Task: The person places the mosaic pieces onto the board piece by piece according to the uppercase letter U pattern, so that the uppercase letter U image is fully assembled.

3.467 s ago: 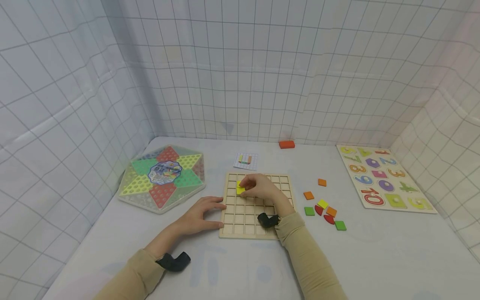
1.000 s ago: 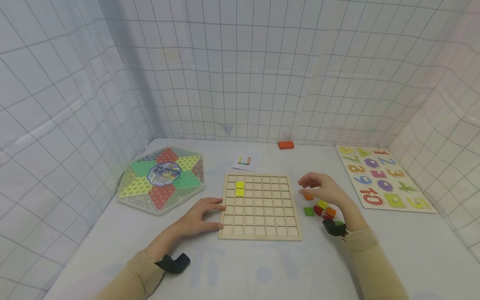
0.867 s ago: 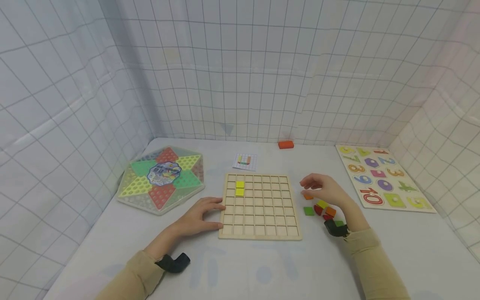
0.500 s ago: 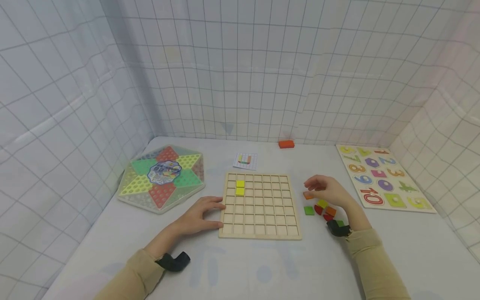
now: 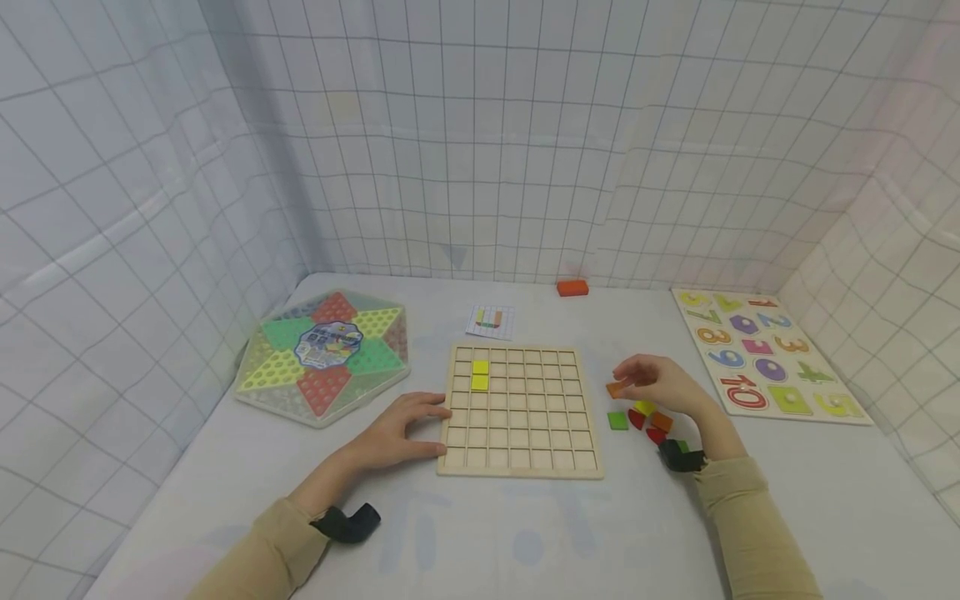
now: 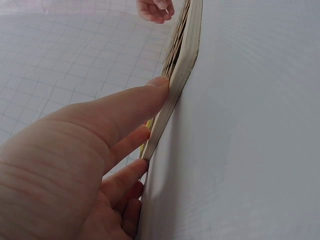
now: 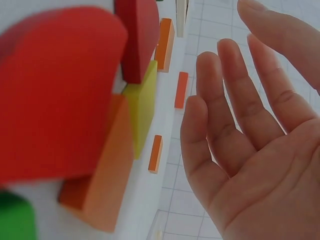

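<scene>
My left hand [image 5: 393, 433] rests its fingertips and thumb against the left edge of a wooden grid board [image 5: 520, 472]; the left wrist view shows its thumb [image 6: 150, 92] touching the board's side. Two yellow square tiles [image 5: 480, 382] sit one above the other in the board's upper left cells. To the right of the board, my right hand [image 5: 660, 385] hovers above the loose tiles, nearest an orange tile [image 5: 614, 390]. In the right wrist view its fingers are relaxed, the thumb stands apart, and nothing is between them. Another orange tile [image 7: 155, 154] is hidden by the hand in the head view.
Beside the board lie a green tile [image 5: 617, 421], a yellow tile [image 5: 645, 407] and red quarter-round pieces [image 5: 656, 436]. A pattern card [image 5: 491, 322] and a red block [image 5: 573, 288] are behind. A Chinese checkers box [image 5: 330, 346] stands left, a number puzzle [image 5: 768, 358] right.
My right hand has left the yellow tiles on the board and moved right to the loose tiles. Over the last second it shifts slightly right and nearer. The left hand keeps its place.
</scene>
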A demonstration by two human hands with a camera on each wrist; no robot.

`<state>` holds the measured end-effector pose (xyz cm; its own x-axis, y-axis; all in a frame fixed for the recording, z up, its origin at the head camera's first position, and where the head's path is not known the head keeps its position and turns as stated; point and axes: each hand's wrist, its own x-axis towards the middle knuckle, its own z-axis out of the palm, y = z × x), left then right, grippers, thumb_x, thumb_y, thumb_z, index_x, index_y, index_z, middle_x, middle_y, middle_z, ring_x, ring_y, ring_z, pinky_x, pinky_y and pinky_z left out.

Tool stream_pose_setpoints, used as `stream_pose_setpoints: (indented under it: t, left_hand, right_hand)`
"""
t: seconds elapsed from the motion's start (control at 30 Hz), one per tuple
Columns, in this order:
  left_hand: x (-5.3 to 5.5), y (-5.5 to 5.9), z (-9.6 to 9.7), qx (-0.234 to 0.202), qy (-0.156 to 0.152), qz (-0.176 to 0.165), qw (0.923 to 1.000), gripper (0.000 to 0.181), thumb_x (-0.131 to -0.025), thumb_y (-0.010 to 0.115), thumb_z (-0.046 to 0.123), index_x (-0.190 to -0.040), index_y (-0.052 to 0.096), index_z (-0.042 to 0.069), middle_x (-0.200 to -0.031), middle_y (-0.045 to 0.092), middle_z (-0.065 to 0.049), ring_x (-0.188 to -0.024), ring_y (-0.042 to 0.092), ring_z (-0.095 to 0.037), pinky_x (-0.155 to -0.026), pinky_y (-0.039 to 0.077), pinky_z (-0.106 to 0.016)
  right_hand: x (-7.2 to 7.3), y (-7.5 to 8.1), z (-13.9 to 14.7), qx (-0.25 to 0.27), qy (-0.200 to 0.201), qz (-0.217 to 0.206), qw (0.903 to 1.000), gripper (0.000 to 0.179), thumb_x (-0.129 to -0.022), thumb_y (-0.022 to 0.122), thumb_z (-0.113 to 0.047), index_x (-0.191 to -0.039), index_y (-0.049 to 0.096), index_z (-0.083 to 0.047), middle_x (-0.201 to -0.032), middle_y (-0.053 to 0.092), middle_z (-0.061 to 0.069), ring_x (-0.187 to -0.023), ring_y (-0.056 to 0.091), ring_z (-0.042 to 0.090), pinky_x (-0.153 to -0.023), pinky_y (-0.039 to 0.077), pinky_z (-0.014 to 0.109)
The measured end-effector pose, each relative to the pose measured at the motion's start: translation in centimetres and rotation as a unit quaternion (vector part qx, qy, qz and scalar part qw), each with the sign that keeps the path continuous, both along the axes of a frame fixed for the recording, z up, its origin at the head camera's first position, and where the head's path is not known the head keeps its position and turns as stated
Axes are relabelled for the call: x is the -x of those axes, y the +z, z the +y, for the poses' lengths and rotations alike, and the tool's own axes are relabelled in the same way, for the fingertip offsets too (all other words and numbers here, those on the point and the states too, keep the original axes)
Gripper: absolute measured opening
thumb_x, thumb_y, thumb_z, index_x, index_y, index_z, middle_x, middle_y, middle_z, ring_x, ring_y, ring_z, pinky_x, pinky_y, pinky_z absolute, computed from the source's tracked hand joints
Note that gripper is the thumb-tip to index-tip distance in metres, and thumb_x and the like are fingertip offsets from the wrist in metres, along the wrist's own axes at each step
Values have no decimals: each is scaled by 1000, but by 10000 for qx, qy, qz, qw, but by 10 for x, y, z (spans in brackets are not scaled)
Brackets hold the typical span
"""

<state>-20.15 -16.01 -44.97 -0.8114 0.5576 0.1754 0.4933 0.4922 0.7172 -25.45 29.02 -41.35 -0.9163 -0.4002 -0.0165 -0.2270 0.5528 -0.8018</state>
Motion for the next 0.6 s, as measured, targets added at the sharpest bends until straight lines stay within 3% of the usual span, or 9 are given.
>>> stream_pose_setpoints:
  t: [0.6]
  left_hand:
    - [-1,1,1,-8,9,-39,10000,47,-80,75,32,-120,63,11,-140,44,-14,-132,32,-36,-105,25,-55]
  right_hand:
    - [1,-7,15,-310,-132,-121,9994,34,-80,75,-21,-107,63,-5,-104,64,9,-94,57,25,-81,48,36]
